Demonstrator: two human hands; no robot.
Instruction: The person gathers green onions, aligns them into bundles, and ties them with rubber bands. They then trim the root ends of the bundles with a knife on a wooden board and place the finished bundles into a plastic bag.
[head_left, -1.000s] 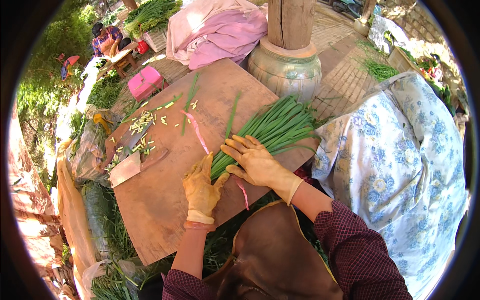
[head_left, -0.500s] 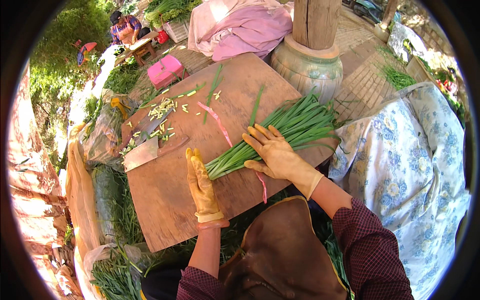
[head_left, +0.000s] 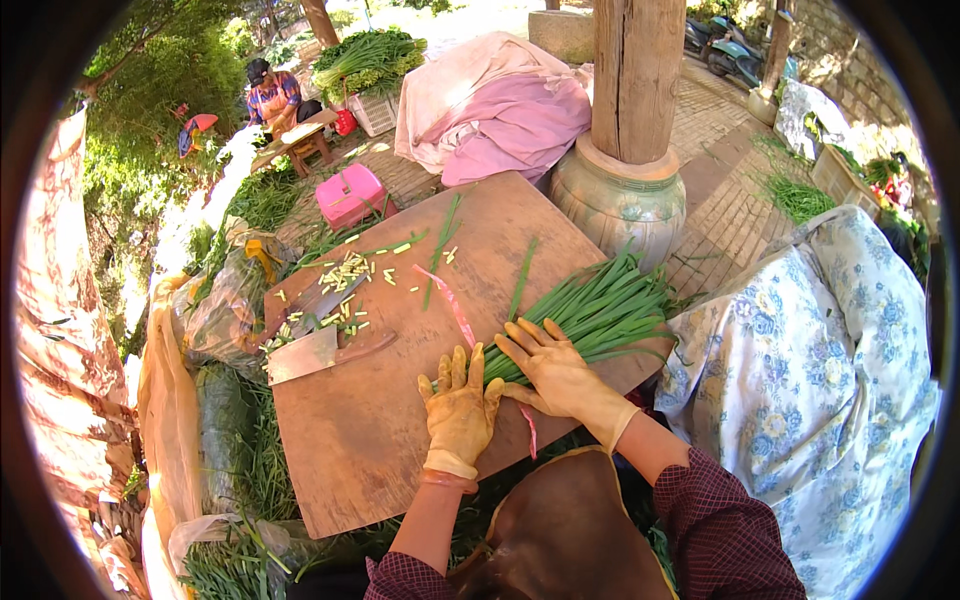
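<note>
A thick bunch of garlic chives (head_left: pixel 610 310) lies slanting across the right side of a brown wooden board (head_left: pixel 350 450). My right hand (head_left: pixel 560 375), in a yellowed rubber glove, rests flat over the bunch with its fingers stretched out. Against the near left end of the stalks is my left hand (head_left: pixel 460 408), gloved too, fingers raised and spread; the cut ends are mostly hidden behind it. A pink plastic strip (head_left: pixel 452 300) runs under the bunch, its other end showing below my right hand. On the board's left lies a cleaver (head_left: pixel 305 355) among short cut stalk pieces (head_left: pixel 345 275).
A pink box (head_left: pixel 350 195) stands beyond the board, near a glazed pot (head_left: pixel 618 205) around a wooden post. Flowered cloth (head_left: pixel 780 370) covers something on the right. Bagged greens (head_left: pixel 220 430) line the left. Farther off, a person (head_left: pixel 275 100) sits at a small wooden bench.
My left hand has moved right and turned, its fingers spreading against the stalk ends. The right hand stays on the bunch. My view has tilted up, so the scene sits lower.
</note>
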